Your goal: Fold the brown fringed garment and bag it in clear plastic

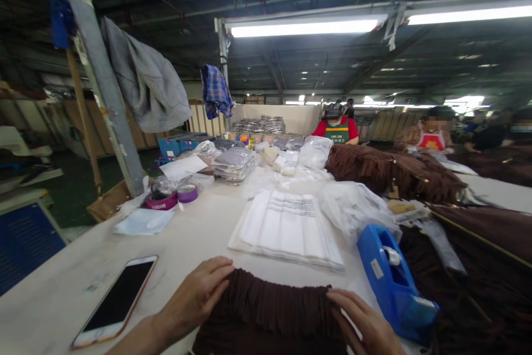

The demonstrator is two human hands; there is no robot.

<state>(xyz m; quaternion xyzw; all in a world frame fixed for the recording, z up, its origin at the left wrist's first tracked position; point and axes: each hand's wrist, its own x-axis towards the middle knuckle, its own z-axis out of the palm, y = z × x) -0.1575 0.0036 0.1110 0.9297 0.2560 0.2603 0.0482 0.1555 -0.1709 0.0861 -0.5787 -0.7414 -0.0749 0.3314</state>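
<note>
At the table's (195, 233) near edge, left hand (195, 295) and right hand (366, 324) lay flat and open on the brown fringed garment (270, 310), pressing it smooth; neither gripped it.

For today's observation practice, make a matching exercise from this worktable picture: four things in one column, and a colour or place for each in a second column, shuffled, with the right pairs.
Things:
1. tape dispenser
2. phone
3. ruffled garment
4. stack of white sheets

Descriptions:
A. dark brown, under both hands
B. blue, just right of the right hand
C. screen up, left of the left hand
D. middle of the table, beyond the hands

Pairs: 1-B, 2-C, 3-A, 4-D
</note>
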